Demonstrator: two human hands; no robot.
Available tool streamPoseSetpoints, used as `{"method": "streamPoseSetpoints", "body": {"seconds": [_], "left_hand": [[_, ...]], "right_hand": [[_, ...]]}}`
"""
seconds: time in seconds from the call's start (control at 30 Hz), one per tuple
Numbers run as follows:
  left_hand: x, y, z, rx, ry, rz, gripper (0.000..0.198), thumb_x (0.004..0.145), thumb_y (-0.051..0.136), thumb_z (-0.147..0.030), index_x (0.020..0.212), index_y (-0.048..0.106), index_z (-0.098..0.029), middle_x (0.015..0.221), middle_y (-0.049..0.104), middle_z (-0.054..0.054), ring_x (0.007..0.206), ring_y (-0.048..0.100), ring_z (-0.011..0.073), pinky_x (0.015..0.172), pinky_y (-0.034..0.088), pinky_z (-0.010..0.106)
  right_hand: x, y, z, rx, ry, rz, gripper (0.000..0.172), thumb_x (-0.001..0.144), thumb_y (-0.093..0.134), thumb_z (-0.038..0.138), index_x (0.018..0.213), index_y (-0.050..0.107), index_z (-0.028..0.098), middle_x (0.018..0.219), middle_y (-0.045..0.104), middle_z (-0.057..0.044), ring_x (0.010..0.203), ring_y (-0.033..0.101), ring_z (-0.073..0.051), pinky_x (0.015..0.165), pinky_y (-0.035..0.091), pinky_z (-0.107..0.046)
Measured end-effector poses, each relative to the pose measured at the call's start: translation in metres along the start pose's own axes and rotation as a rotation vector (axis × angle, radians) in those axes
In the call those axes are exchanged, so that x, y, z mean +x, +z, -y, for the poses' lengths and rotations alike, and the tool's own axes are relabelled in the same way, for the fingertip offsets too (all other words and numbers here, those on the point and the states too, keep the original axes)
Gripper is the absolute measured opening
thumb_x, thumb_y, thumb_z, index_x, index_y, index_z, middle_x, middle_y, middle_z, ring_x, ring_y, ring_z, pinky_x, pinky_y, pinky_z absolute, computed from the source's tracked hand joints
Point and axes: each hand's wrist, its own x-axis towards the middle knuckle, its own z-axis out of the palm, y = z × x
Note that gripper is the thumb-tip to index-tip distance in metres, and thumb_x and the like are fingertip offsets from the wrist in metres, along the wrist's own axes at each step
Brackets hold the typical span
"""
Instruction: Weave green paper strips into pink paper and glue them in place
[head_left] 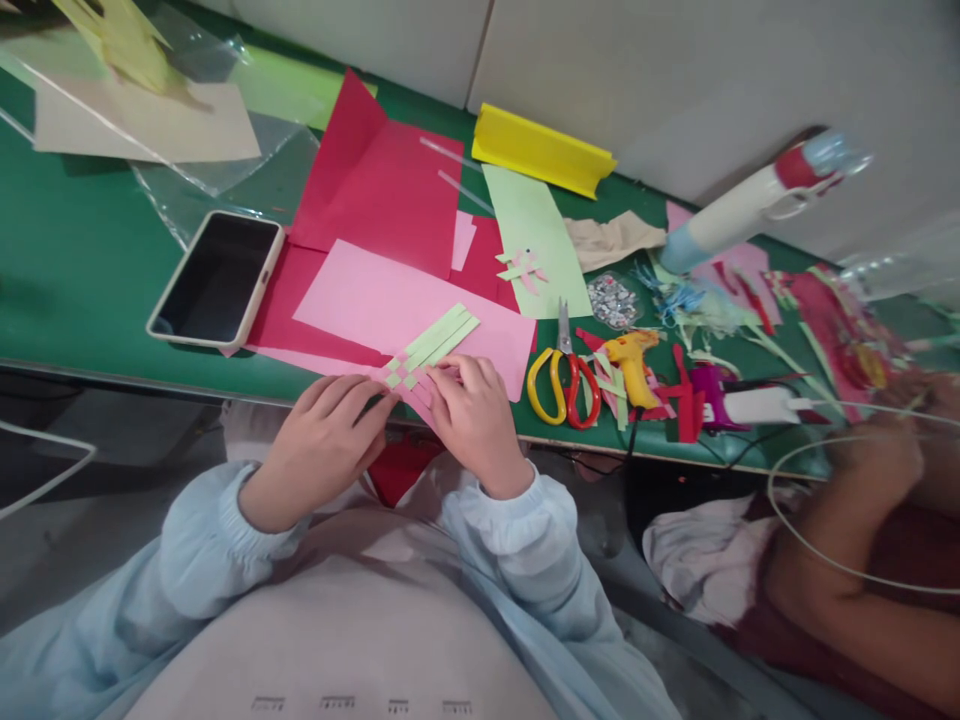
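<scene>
At the table's near edge my left hand (330,425) and my right hand (469,410) both pinch a small weave of pale green and pink paper strips (424,355). The green strips fan out up and to the right over a pink sheet (375,295). Fingers of both hands are curled on the woven corner, left hand on its left side, right hand on its lower right. Red paper (390,185) lies under and behind the pink sheet.
A phone (216,280) lies left of the papers. Scissors with yellow and red handles (562,385), a yellow glue gun (634,365), a light green sheet (536,235), paper scraps and a white bottle (750,205) are to the right. Another person's arm (862,560) works at far right.
</scene>
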Motion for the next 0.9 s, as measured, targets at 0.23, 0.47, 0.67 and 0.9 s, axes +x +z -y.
{"method": "streamPoseSetpoints", "body": {"seconds": [0.23, 0.47, 0.67, 0.9], "left_hand": [[-0.0008, 0.0022, -0.001, -0.007, 0.012, -0.001, 0.033, 0.09, 0.055, -0.014, 0.121, 0.065, -0.01, 0.116, 0.07, 0.014, 0.107, 0.064, 0.0307, 0.092, 0.053, 0.045], [0.0011, -0.0005, -0.0007, -0.02, 0.016, -0.011, 0.031, 0.089, 0.056, -0.013, 0.118, 0.066, -0.009, 0.114, 0.07, 0.015, 0.106, 0.065, 0.0308, 0.092, 0.054, 0.046], [-0.0001, -0.0012, -0.0013, -0.028, 0.026, -0.019, 0.03, 0.089, 0.055, -0.012, 0.116, 0.066, -0.009, 0.113, 0.07, 0.015, 0.105, 0.065, 0.0309, 0.09, 0.055, 0.046], [0.0011, 0.0048, 0.0065, -0.148, -0.146, -0.051, 0.038, 0.084, 0.048, -0.005, 0.119, 0.06, -0.013, 0.121, 0.067, 0.014, 0.12, 0.059, 0.0315, 0.102, 0.05, 0.048]], "right_hand": [[-0.001, 0.0014, -0.0015, 0.028, 0.009, -0.02, 0.03, 0.096, 0.048, 0.015, 0.115, 0.07, 0.019, 0.117, 0.065, -0.012, 0.107, 0.054, -0.027, 0.094, 0.047, -0.042], [-0.0025, 0.0, -0.0046, 0.045, 0.012, -0.065, 0.03, 0.094, 0.049, 0.012, 0.114, 0.071, 0.015, 0.114, 0.066, -0.012, 0.105, 0.054, -0.027, 0.093, 0.048, -0.041], [-0.0062, 0.001, -0.0014, 0.071, -0.019, -0.059, 0.032, 0.094, 0.05, 0.012, 0.117, 0.071, 0.019, 0.113, 0.067, -0.011, 0.105, 0.055, -0.026, 0.092, 0.048, -0.041], [-0.0093, 0.0069, 0.0002, 0.082, -0.04, -0.062, 0.027, 0.099, 0.049, 0.022, 0.115, 0.071, 0.022, 0.114, 0.067, -0.011, 0.107, 0.057, -0.025, 0.091, 0.047, -0.041]]}}
